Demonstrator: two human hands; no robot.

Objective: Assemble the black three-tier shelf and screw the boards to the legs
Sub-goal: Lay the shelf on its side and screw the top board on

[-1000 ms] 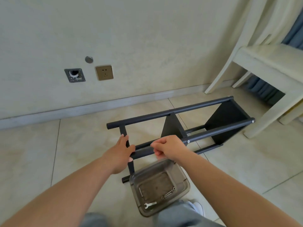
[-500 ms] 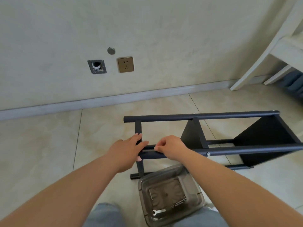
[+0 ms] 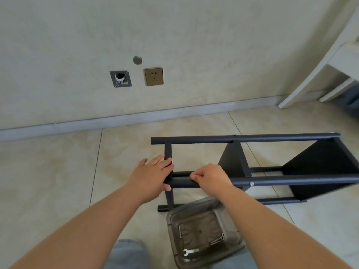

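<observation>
The black three-tier shelf (image 3: 252, 171) lies on its side on the tiled floor (image 3: 58, 181), long legs running left to right, roughly parallel to the skirting board (image 3: 136, 117). Three boards stand on edge between the legs: end board (image 3: 168, 152) at the left, middle board (image 3: 233, 160), far board (image 3: 320, 167) at the right.

Left hand (image 3: 151, 175): fingers extended, laid across the end board where it meets the near upper leg (image 3: 291, 180); thumb underneath that leg. Fingers look fairly straight, pressing rather than wrapping.

Right hand (image 3: 210, 178): fingers curled over the near upper leg, just right of the left hand, clamped on it. Whether a screw or tool is pinched in the fingertips cannot be told.

One silver screw head (image 3: 251, 184) shows on the near upper leg at the middle board.

A clear plastic tray (image 3: 172, 226) sits on the floor just in front of the shelf, beside the person's knees in blue jeans (image 3: 128, 253). Inside it: a small flat wrench (image 3: 190, 251) and several long bolts (image 3: 216, 242).

On the wall: a brass-coloured socket (image 3: 153, 76), an open wall box (image 3: 120, 79), a round cap (image 3: 137, 60). White chair (image 3: 310, 74) at the right edge.
</observation>
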